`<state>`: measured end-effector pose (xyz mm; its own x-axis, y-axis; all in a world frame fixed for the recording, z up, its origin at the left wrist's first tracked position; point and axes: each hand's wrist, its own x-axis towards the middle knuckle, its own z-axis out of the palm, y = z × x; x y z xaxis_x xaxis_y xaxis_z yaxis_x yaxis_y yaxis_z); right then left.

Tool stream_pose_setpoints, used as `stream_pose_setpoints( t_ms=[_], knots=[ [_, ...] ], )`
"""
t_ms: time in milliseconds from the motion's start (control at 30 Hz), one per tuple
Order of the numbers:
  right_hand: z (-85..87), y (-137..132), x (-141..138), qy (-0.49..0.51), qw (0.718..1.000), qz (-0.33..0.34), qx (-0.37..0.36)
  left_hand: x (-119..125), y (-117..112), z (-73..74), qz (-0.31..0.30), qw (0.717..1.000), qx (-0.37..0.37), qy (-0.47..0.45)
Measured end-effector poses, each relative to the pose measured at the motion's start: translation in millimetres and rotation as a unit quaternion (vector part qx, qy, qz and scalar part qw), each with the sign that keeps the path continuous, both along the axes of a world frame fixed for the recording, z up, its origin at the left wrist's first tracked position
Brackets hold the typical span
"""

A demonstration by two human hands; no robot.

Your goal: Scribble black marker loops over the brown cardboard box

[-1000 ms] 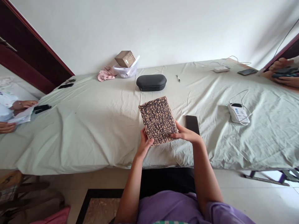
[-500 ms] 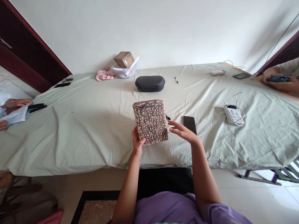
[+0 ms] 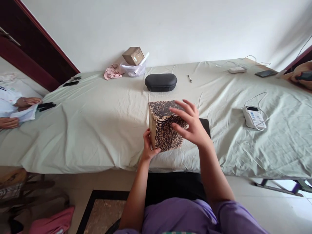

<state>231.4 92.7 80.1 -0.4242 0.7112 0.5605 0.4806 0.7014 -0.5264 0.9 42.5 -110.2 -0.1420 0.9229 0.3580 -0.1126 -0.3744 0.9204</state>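
— Things on the sheet-covered table (image 3: 92,126), counted?

— One brown box covered in black scribbles (image 3: 165,128), standing upright near the table's front edge. One black zip case (image 3: 161,82) beyond it, and one pen (image 3: 189,78) to the right of the case. One small cardboard carton (image 3: 133,55) sits on one clear plastic bag (image 3: 133,69) by the wall, with one pink cloth (image 3: 112,72) beside it. One white device with a cable (image 3: 253,117) lies to the right, and one dark phone (image 3: 206,125) shows partly behind the right hand. Other people's hands appear at both ends of the table.

— And the grip?

— The left hand (image 3: 148,148) clasps the box's lower left corner, thumb on the scribbled front face, fingers behind. The right hand (image 3: 188,125) is spread wide, fingers apart, laid across the box's top right edge and front face; it touches the box rather than closing around it.

— What differs from half a second ago?

— Then the box leaned back with its broad scribbled face turned up toward the camera, held by the left hand alone, and the right hand hovered open just beside it without touching. Now the box has been tipped upright, so its dark top face shows, and the right hand has come onto it. A second ago both hands gripped its lower edge.
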Motion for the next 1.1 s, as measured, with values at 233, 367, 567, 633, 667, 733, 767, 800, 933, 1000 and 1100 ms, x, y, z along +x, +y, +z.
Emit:
stream_pose_setpoints(
  t_ms=[233, 367, 567, 633, 667, 733, 767, 800, 933, 1000, 1100],
  knots=[
    [22.9, 7.7, -22.4, -0.145, 0.989, 0.032, 0.024, 0.5, 0.6, 2.8, 0.017, 0.999, -0.013, -0.026],
    [19.6, 1.9, -28.7, -0.146, 0.989, 0.017, -0.006, -2.2, 0.2, 2.7, 0.023, 0.999, -0.022, -0.025],
    [20.9, 6.5, -31.4, -0.101, 0.995, 0.013, -0.018, -3.7, 5.8, 2.5, 0.026, 0.998, -0.035, -0.052],
    [7.8, 23.4, -17.2, -0.007, 0.999, -0.052, -0.007, -3.1, 8.4, 2.9, 0.04, 0.996, -0.033, -0.075],
    [-2.8, 35.1, -8.0, 0.051, 0.993, -0.107, -0.009, -2.8, 9.3, 3.5, 0.051, 0.995, -0.031, -0.086],
    [-29.3, 62.1, 9.9, 0.107, 0.967, -0.223, -0.057, -2.2, 10.0, 4.9, 0.076, 0.992, -0.025, -0.099],
    [-43.9, 75.4, 16.4, 0.076, 0.955, -0.266, -0.111, -2.0, 10.0, 5.7, 0.085, 0.991, -0.024, -0.1],
    [-58.1, 87.6, 20.3, 0.012, 0.937, -0.301, -0.174, -1.8, 9.8, 6.4, 0.091, 0.99, -0.025, -0.101],
    [-101.7, 114.9, 7.0, -0.131, 0.911, -0.302, -0.249, -1.1, 8.7, 8.3, 0.095, 0.988, -0.03, -0.115],
    [-112.7, 117.6, -8.6, -0.151, 0.914, -0.289, -0.241, -0.6, 7.9, 9.5, 0.093, 0.988, -0.028, -0.124],
    [-119.1, 117.6, -26.1, -0.163, 0.914, -0.281, -0.245, 0.4, 6.5, 12.0, 0.091, 0.987, -0.024, -0.132]
  ],
)
